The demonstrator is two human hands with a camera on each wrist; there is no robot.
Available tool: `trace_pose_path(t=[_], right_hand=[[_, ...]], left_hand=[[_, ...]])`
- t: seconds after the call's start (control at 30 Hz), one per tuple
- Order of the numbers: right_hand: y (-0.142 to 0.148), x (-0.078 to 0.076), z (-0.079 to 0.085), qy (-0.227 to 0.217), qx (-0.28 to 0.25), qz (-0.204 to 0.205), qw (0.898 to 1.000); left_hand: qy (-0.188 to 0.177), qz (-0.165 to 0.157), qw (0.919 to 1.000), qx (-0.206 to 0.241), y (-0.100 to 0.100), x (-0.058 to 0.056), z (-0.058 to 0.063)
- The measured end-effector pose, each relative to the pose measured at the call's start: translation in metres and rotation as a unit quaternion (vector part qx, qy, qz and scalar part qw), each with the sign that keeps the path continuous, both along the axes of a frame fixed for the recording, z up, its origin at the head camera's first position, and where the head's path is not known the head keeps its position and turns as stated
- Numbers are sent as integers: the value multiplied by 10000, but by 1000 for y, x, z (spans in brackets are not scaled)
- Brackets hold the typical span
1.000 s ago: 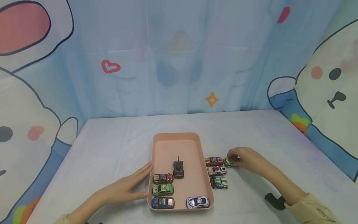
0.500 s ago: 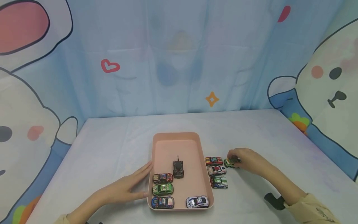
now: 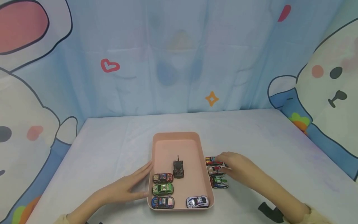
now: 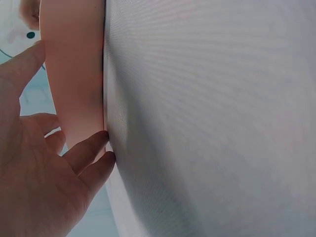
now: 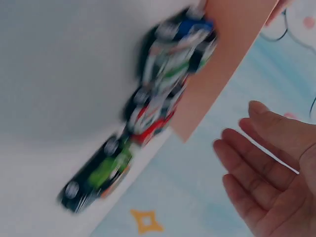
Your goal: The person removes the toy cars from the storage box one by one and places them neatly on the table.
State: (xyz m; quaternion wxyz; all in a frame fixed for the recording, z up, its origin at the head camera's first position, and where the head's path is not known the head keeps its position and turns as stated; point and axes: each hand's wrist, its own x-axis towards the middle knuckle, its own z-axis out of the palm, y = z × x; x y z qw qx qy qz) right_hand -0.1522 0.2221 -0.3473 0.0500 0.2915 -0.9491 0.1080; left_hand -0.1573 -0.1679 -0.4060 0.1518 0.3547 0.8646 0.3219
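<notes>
My left hand (image 3: 128, 188) rests its straight fingers against the left wall of the pink tray (image 3: 176, 143); in the left wrist view its fingertips (image 4: 101, 138) touch the side. To the right of the tray, my right hand (image 3: 240, 166) hovers by a red-and-yellow toy car (image 3: 211, 161) and a white-and-red toy car (image 3: 213, 170). Nothing is in its relaxed fingers (image 5: 242, 153) in the right wrist view. A blue, white and green toy car (image 3: 219, 182) sits nearest me. The green-and-yellow toy car (image 5: 106, 170) is covered by the hand in the head view.
Inside the tray, a dark toy tank-like vehicle (image 3: 178, 168) stands mid-floor. Along its left wall are a black-and-red car (image 3: 163, 178), a green car (image 3: 163, 189) and a blue car (image 3: 163, 202). A white-and-black car (image 3: 197, 202) occupies the near right corner.
My right hand has let go of the green-and-yellow toy car and moved left towards the cars beside the tray. The left hand and the tray stay put.
</notes>
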Motion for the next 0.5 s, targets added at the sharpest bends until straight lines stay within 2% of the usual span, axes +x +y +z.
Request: trace_pose_path(t=[0.1,0.2,0.33,0.5], right_hand=[[-15,12,-3,107,-240,662,9975],[-28,20,-7,-278,-430,1113,9925],[-41,26,-12,-907,-341,1386,9856],[-51,29,-20,-1240,-24,1457,9815]], left_hand=[[-15,-3,10000,8,0,1,1],[-27,5,10000,31,0,1,2],[-2,12,10000,34,0,1,2],[6,2,10000,12,0,1,1]])
